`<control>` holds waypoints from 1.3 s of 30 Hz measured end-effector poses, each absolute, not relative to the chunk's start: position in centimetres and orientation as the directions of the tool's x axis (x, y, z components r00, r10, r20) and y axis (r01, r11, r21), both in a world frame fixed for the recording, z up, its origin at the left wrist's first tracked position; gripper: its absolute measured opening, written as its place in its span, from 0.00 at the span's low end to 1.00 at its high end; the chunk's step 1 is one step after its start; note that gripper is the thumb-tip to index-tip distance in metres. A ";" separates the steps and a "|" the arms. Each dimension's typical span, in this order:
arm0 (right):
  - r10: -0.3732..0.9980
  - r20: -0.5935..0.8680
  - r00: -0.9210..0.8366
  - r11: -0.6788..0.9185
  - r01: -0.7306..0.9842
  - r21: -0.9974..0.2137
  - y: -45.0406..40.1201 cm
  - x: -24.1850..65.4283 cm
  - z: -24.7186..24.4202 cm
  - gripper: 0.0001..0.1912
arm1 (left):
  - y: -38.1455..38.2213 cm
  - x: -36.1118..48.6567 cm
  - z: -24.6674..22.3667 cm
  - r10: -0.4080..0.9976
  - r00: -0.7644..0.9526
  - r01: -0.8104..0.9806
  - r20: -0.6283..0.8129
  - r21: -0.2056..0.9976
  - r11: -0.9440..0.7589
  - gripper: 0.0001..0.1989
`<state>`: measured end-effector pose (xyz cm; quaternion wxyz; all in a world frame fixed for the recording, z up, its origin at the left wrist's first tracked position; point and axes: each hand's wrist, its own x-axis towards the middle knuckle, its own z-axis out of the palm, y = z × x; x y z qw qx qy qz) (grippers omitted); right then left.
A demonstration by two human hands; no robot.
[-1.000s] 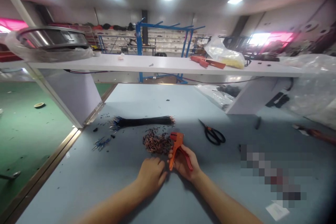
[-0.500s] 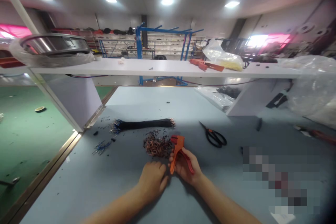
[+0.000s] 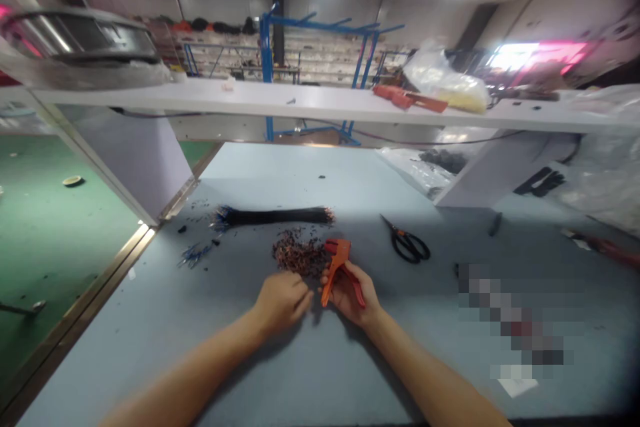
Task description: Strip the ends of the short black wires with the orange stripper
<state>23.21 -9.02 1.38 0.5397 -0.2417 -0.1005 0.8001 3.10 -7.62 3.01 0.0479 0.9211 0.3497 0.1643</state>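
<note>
My right hand (image 3: 356, 293) is wrapped round the handles of an orange and red wire stripper (image 3: 336, 267), its head pointing away from me. To its left, my left hand (image 3: 283, 299) is closed with the fingers curled in; whatever they may hold is hidden. Just beyond both hands lies a heap of short copper-coloured wire scraps (image 3: 296, 255). Behind the heap, a bundle of black wires (image 3: 275, 215) stretches across the table, with blue ends at the left and bare copper ends at the right. A few loose blue-tipped pieces (image 3: 194, 254) lie left of the heap.
Black-handled scissors (image 3: 409, 245) lie right of the stripper on the blue-grey table (image 3: 240, 373). A white raised shelf (image 3: 330, 99) spans the back, bearing an orange tool (image 3: 400, 97) and a plastic bag (image 3: 447, 80). At right are a black glove (image 3: 543, 181) and a pixelated patch.
The view has tipped downward, so everything sits higher in the picture. My left hand has moved left, away from the stripper. My right hand keeps its hold on the tool.
</note>
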 end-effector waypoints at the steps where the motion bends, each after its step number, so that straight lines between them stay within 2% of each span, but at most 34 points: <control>1: 0.916 -0.275 -0.293 -0.390 -0.815 -0.429 -9.1 23.2 1.5 0.14 | -7.0 2.5 3.4 0.676 0.673 0.652 0.299 0.192 -0.734 0.18; 3: 0.912 -0.284 -0.296 -0.399 -0.805 -0.440 -9.1 23.3 1.8 0.13 | -5.3 1.0 4.0 0.763 0.545 0.752 0.348 0.198 -0.628 0.17; 7: 0.897 -0.309 -0.317 -0.432 -0.779 -0.454 -9.0 23.4 1.9 0.12 | -0.9 -4.1 4.3 0.904 0.233 0.907 0.358 0.254 -0.335 0.18; 11: 0.895 -0.323 -0.308 -0.435 -0.762 -0.480 -9.0 23.6 2.0 0.12 | 2.6 -10.8 3.8 0.934 -0.089 0.953 0.347 0.303 -0.021 0.17; 16: 0.892 -0.346 -0.291 -0.437 -0.754 -0.491 -9.1 23.6 2.1 0.12 | 4.2 -17.0 3.3 0.923 -0.315 0.909 0.222 0.351 0.226 0.18; 19: 0.887 -0.358 -0.292 -0.445 -0.746 -0.494 -9.1 23.6 2.1 0.12 | 4.2 -17.8 3.1 0.942 -0.291 0.898 0.167 0.387 0.209 0.18; 21: 0.886 -0.364 -0.286 -0.446 -0.742 -0.500 -9.1 23.6 2.1 0.13 | 4.3 -17.2 3.0 0.970 -0.196 0.910 0.146 0.395 0.125 0.17; 24: 0.889 -0.363 -0.281 -0.441 -0.738 -0.510 -9.1 23.6 2.1 0.13 | 4.3 -15.9 2.7 0.990 0.000 0.938 0.144 0.344 -0.050 0.18; 26: 0.886 -0.364 -0.286 -0.446 -0.739 -0.505 -9.1 23.6 2.1 0.13 | 4.2 -15.4 2.6 0.988 0.066 0.946 0.142 0.307 -0.107 0.17; 34: 0.884 -0.366 -0.289 -0.451 -0.732 -0.511 -9.0 23.6 2.1 0.13 | 4.1 -16.6 3.0 0.990 -0.025 0.971 0.137 0.239 -0.008 0.09; 39: 0.885 -0.365 -0.290 -0.450 -0.735 -0.508 -9.0 23.6 2.2 0.12 | 3.9 -14.9 3.1 0.973 -0.073 0.980 0.220 0.199 0.029 0.10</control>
